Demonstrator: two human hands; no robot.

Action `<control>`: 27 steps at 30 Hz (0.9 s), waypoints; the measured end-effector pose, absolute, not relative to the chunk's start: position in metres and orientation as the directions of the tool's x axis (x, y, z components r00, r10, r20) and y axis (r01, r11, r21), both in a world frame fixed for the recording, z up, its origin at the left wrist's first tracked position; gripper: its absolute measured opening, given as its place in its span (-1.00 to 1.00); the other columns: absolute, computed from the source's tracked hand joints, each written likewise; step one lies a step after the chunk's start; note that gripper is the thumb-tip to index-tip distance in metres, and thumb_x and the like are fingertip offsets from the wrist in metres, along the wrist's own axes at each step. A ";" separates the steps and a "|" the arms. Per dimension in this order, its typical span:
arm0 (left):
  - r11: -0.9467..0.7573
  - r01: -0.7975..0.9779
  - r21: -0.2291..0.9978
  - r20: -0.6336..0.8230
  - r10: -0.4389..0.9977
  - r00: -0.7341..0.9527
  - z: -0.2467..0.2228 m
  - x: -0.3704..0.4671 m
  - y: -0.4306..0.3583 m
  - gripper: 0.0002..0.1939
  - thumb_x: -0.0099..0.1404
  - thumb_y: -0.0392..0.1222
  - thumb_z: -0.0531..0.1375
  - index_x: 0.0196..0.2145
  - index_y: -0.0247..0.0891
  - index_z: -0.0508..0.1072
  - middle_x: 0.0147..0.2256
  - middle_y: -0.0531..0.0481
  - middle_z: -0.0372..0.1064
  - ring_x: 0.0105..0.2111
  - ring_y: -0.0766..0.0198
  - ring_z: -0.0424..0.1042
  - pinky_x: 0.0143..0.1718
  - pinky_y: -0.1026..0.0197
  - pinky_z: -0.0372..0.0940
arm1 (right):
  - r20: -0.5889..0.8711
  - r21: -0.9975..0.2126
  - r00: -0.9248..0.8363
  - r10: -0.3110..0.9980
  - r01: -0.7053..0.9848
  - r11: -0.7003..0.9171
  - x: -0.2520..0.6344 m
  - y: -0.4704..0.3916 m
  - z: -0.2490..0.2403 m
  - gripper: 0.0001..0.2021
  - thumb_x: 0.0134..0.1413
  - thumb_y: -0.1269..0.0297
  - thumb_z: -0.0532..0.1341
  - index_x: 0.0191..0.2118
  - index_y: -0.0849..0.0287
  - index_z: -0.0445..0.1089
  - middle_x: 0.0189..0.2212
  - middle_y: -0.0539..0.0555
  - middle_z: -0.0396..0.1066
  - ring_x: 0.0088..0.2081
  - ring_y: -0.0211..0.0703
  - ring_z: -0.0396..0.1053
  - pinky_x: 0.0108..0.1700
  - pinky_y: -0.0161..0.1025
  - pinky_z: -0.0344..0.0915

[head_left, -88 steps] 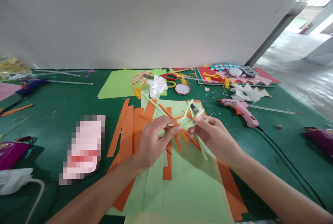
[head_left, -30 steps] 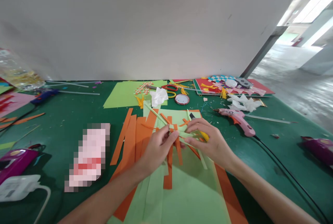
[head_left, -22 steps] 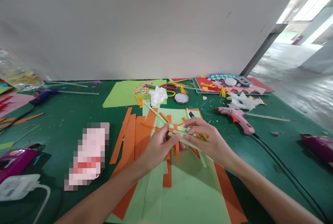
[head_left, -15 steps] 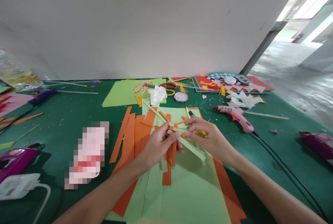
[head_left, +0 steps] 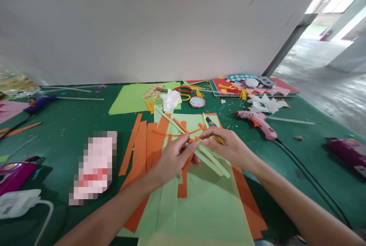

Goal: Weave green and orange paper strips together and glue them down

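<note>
My left hand (head_left: 175,158) pinches narrow pale green paper strips (head_left: 212,160) between thumb and fingers; their free ends fan past my thumb toward my right, over the large pale green paper sheet (head_left: 211,208). My right hand (head_left: 233,146) curls at their far side, fingertips beside the pinch; whether it grips them I cannot tell.

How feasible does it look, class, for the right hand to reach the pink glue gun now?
Probably yes: the pink glue gun lies beyond the right hand and to its right, with nothing visible blocking the way, though that hand is busy at the pale green strips.
</note>
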State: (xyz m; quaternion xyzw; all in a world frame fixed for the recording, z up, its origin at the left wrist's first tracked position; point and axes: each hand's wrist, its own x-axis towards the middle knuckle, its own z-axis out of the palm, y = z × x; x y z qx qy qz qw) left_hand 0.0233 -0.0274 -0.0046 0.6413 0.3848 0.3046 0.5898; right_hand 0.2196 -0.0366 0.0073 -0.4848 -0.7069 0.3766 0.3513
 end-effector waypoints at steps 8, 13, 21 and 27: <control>-0.005 0.137 0.991 -0.067 0.854 0.515 -0.005 0.022 -0.029 -0.69 0.39 -0.02 0.08 -0.43 -0.20 0.11 -0.57 0.17 0.35 -0.47 0.29 0.54 -0.41 0.34 0.30 | 0.067 -0.856 -0.266 0.962 0.479 0.192 0.221 -0.035 0.010 -0.68 0.18 0.02 0.15 -0.42 0.16 0.42 -0.45 -0.01 0.40 -0.37 -0.21 0.29 -0.31 -0.27 0.19; -0.013 0.160 0.987 -0.069 0.864 0.498 -0.006 0.023 -0.028 -0.68 0.39 -0.01 0.09 -0.44 -0.20 0.12 -0.56 0.15 0.34 -0.46 0.26 0.54 -0.44 0.32 0.29 | 0.081 -0.799 -0.271 0.959 0.558 0.225 0.217 -0.039 0.012 -0.75 0.06 0.08 0.25 -0.46 0.16 0.39 -0.46 -0.03 0.37 -0.40 -0.24 0.25 -0.35 -0.30 0.19; 0.021 0.120 0.993 -0.082 0.845 0.528 -0.009 0.023 -0.027 -0.69 0.38 -0.01 0.10 -0.42 -0.19 0.12 -0.55 0.13 0.37 -0.46 0.25 0.54 -0.39 0.28 0.36 | 0.076 -0.787 -0.258 0.963 0.578 0.217 0.218 -0.038 0.009 -0.71 0.09 0.05 0.22 -0.48 0.16 0.37 -0.46 -0.02 0.38 -0.37 -0.21 0.27 -0.34 -0.30 0.19; 0.003 0.126 0.992 -0.068 0.855 0.514 -0.007 0.023 -0.027 -0.71 0.39 0.02 0.08 -0.39 -0.21 0.17 -0.53 0.13 0.37 -0.44 0.25 0.55 -0.39 0.29 0.33 | 0.074 -0.772 -0.283 0.956 0.591 0.235 0.220 -0.036 0.009 -0.76 0.02 0.08 0.28 -0.43 0.16 0.44 -0.46 -0.01 0.41 -0.40 -0.21 0.30 -0.37 -0.31 0.21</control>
